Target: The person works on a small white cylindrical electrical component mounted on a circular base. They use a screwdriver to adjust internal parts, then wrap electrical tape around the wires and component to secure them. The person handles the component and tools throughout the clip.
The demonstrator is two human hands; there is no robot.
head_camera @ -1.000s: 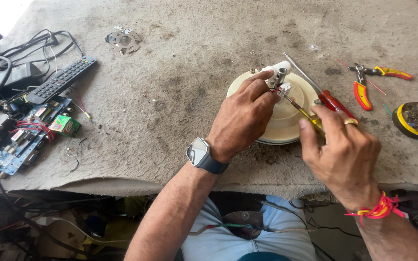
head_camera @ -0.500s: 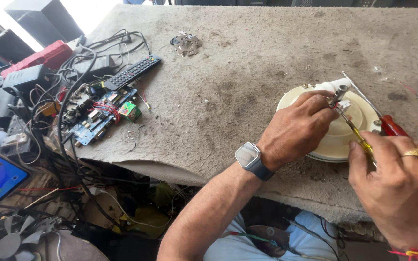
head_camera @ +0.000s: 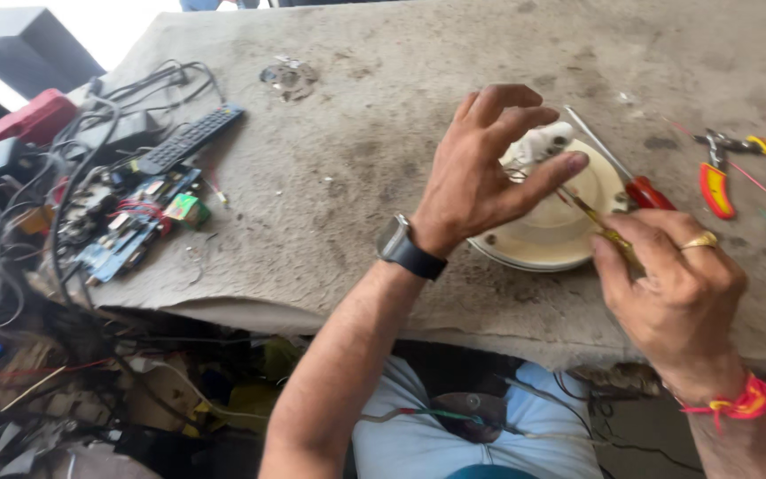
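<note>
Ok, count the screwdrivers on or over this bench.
2. A yellow-handled screwdriver is in the right hand, tip at the round cream fixture. A red-handled screwdriver lies just behind the fixture. The clutter at left may hide more.

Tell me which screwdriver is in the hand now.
The yellow-handled screwdriver, gripped by the right hand; the red-handled screwdriver lies untouched behind the round disc.
</note>
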